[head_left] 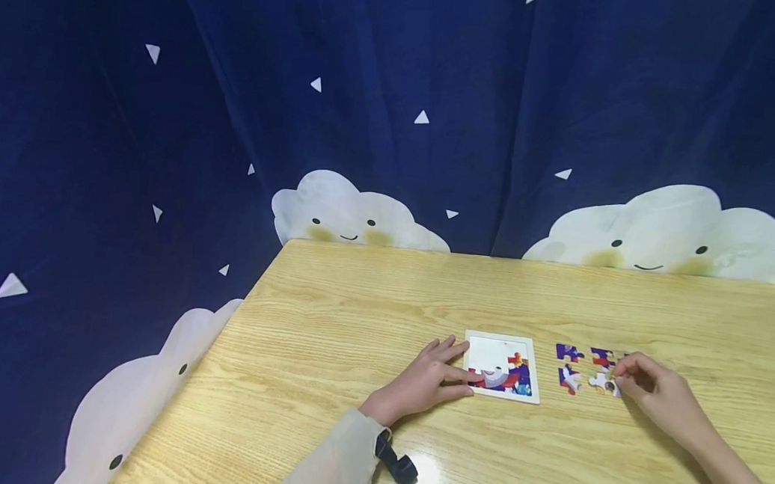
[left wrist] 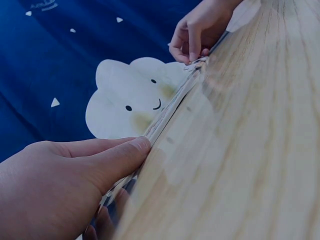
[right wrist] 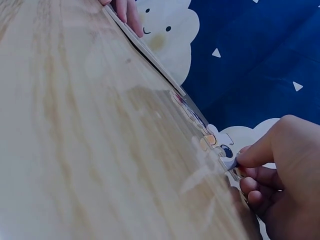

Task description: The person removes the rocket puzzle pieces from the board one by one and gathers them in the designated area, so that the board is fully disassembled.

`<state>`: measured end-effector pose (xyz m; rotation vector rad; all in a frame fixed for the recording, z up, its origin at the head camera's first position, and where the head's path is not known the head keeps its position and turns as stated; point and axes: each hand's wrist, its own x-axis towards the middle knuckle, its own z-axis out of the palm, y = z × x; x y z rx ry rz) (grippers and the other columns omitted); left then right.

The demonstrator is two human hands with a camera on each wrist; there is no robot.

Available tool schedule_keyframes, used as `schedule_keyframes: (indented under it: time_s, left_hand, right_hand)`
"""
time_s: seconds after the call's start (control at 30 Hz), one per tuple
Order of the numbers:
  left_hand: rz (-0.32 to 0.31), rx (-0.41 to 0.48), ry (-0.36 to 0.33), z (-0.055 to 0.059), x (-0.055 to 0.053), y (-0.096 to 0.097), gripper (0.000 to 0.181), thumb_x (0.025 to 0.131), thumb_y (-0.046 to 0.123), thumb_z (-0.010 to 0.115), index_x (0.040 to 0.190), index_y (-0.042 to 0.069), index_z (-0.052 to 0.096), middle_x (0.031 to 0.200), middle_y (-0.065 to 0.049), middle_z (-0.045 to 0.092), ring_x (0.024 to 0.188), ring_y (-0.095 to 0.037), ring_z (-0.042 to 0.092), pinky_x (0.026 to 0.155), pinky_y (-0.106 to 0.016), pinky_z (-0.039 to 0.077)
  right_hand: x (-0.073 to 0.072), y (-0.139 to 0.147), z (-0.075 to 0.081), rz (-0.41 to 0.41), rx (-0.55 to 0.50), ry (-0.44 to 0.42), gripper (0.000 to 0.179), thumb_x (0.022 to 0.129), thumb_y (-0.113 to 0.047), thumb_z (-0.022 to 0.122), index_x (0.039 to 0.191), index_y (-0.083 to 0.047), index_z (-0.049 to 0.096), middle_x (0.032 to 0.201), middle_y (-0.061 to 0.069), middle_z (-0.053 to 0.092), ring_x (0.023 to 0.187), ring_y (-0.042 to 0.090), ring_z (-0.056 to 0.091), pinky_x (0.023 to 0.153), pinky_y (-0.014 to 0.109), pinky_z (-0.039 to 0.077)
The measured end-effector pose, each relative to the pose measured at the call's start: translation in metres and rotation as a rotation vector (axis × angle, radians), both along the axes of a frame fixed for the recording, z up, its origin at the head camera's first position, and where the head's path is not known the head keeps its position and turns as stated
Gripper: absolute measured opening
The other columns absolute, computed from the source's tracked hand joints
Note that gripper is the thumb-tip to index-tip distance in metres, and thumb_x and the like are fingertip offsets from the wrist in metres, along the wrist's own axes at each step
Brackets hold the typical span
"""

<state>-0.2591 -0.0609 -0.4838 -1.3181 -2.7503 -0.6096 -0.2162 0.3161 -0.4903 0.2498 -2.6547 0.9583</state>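
A small square jigsaw tray (head_left: 486,349) with a white rim lies on the table, its lower part filled with colourful pieces. My left hand (head_left: 421,379) rests on the tray's left side, fingers spread across the rim and the lower pieces. To the right of the tray, my right hand (head_left: 663,400) pinches the edge of a white puzzle piece (right wrist: 226,151) with a dark round spot between thumb and forefinger. Whether that piece is off the table I cannot tell. Loose purple pieces (head_left: 569,352) lie beside it, one partly hidden by the right fingers.
The light wooden table (head_left: 329,305) extends around the tray on all sides. Behind it hangs a dark blue curtain (head_left: 373,61) with white triangles and smiling clouds. Dark straps (head_left: 397,462) are on both wrists.
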Motion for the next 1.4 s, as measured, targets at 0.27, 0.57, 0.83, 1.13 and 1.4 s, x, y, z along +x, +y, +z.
schedule_keyframes:
  time_s: [0.27,0.57,0.83,1.13,1.4]
  left_hand:
    - [0.001,0.011,-0.011,-0.0010,-0.0006,0.0002,0.032,0.097,0.039,0.057,0.128,0.031,0.065,0.157,-0.012,0.037,0.149,-0.035,0.028,0.122,-0.053,0.023]
    - [-0.004,0.013,-0.006,-0.0018,-0.0009,0.0001,0.032,0.097,0.038,0.057,0.128,0.031,0.066,0.157,-0.012,0.037,0.149,-0.036,0.028,0.122,-0.052,0.024]
    - [-0.002,0.009,-0.009,-0.0013,-0.0010,0.0007,0.032,0.098,0.038,0.057,0.128,0.031,0.065,0.157,-0.012,0.037,0.149,-0.036,0.028,0.122,-0.053,0.024]
    - [-0.003,0.005,-0.008,-0.0010,-0.0011,0.0004,0.033,0.098,0.038,0.057,0.128,0.031,0.065,0.157,-0.012,0.037,0.149,-0.036,0.027,0.122,-0.054,0.024]
    - [-0.010,0.009,0.001,-0.0027,-0.0018,-0.0001,0.032,0.098,0.038,0.056,0.128,0.031,0.065,0.157,-0.012,0.037,0.149,-0.036,0.028,0.122,-0.053,0.024]
  right_hand:
    - [-0.0007,0.0000,-0.0032,-0.006,0.030,-0.018,0.012,0.087,0.001,0.066,0.091,-0.011,0.063,0.079,-0.006,0.060,0.072,-0.011,0.044,0.063,0.009,0.038]
    - [-0.0025,-0.0013,-0.0043,0.033,0.057,0.101,0.022,0.081,0.011,0.068,0.086,-0.010,0.063,0.078,-0.010,0.050,0.070,-0.008,0.038,0.057,0.013,0.033]
    - [-0.0022,-0.0003,-0.0053,0.021,0.069,0.069,0.019,0.083,0.008,0.067,0.088,-0.009,0.063,0.079,-0.010,0.049,0.070,-0.007,0.037,0.057,0.014,0.033]
    - [-0.0001,-0.0007,-0.0046,0.011,0.055,0.038,0.016,0.084,0.006,0.065,0.089,-0.009,0.061,0.079,-0.008,0.050,0.070,-0.007,0.038,0.057,0.014,0.035]
    - [0.0013,-0.0052,0.0007,-0.022,0.005,0.034,0.009,0.087,-0.004,0.068,0.093,-0.003,0.061,0.078,-0.005,0.054,0.067,-0.006,0.042,0.057,0.013,0.038]
